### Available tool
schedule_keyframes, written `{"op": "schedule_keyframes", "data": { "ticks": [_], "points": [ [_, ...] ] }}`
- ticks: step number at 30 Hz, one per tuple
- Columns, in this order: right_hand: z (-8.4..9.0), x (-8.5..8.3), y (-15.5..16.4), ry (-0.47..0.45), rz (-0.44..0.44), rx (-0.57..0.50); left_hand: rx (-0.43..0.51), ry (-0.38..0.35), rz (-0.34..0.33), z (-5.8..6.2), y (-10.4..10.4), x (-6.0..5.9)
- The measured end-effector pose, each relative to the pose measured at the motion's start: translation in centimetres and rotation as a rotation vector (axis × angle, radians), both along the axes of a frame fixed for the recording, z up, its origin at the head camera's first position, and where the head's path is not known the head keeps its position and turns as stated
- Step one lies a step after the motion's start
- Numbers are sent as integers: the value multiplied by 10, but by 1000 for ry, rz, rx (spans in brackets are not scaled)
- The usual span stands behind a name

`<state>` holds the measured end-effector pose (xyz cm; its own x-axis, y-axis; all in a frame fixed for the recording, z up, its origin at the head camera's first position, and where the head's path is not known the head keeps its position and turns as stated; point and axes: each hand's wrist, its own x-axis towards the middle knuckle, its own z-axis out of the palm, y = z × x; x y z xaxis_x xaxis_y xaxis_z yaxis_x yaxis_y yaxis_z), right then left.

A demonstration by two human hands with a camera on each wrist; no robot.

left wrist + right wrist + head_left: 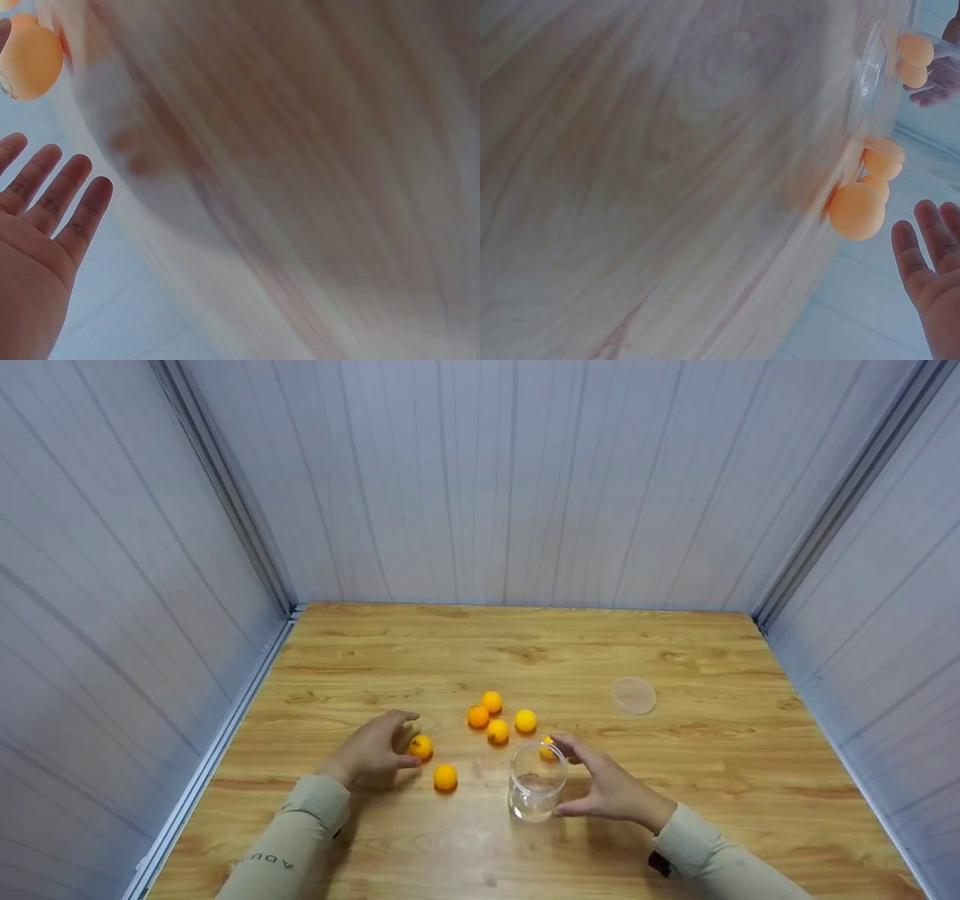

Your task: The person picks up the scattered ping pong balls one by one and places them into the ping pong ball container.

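Observation:
My left hand [373,751] is beside an orange ping-pong ball [421,747], thumb and fingers spread around its left side. A second ball [445,777] lies just right of it. In the left wrist view the fingers [79,199] are extended, with a printed ball [31,61] beyond them. My right hand [619,793] curves loosely by the right side of an upright clear cup [536,787]; contact cannot be told from the head view. The right wrist view shows its fingers [907,247] fairly straight, near a ball [857,211]. One ball [550,748] sits behind the cup's rim.
Several more orange balls [491,702] cluster on the wooden table [405,645] beyond the hands. A thin translucent disc [634,695] lies flat farther right. Pale panel walls [480,487] enclose the table at the back and both sides.

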<state>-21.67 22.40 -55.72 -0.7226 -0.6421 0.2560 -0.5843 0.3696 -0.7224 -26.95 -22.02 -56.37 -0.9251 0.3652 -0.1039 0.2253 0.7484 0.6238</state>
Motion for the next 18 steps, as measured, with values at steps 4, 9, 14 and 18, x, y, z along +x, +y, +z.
{"op": "schedule_keyframes", "data": {
  "ticks": [4,9,14,18],
  "points": [
    [0,0,-1,-8,4,-12,4,-7,5,-1,2,0],
    [0,-1,-3,-15,13,-46,18,-33,17,-1,5,1],
    [-2,-1,-4,-21,12,-65,-1,-18,-4,-2,8,1],
    [-3,-1,-7,-28,12,-76,-8,3,-34,-2,11,0]
  ]
}}
